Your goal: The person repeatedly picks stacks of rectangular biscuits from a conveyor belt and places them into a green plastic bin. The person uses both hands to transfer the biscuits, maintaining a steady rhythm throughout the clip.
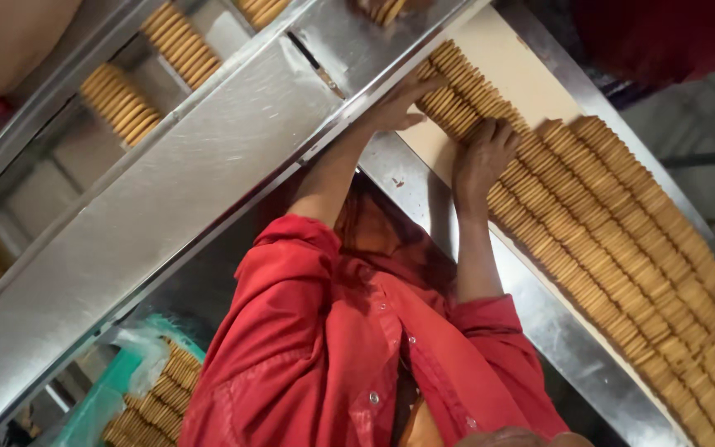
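Long rows of round golden biscuits [622, 240] stand on edge on a beige conveyor belt [506, 58] that runs diagonally at the right. Both my arms, in rolled red sleeves, reach onto it. My left hand [399, 103] presses with spread fingers against the upper end of a short run of biscuits [450, 106]. My right hand [482, 157] is curled over the rows at the lower end of that run. The run is squeezed between both hands.
A broad steel rail [208, 165] crosses between the belt and a second lane carrying separate biscuit stacks [122, 103]. A teal crate lined with clear plastic [151, 397] holds more biscuits at the lower left. Another person's red garment [664, 33] shows at the top right.
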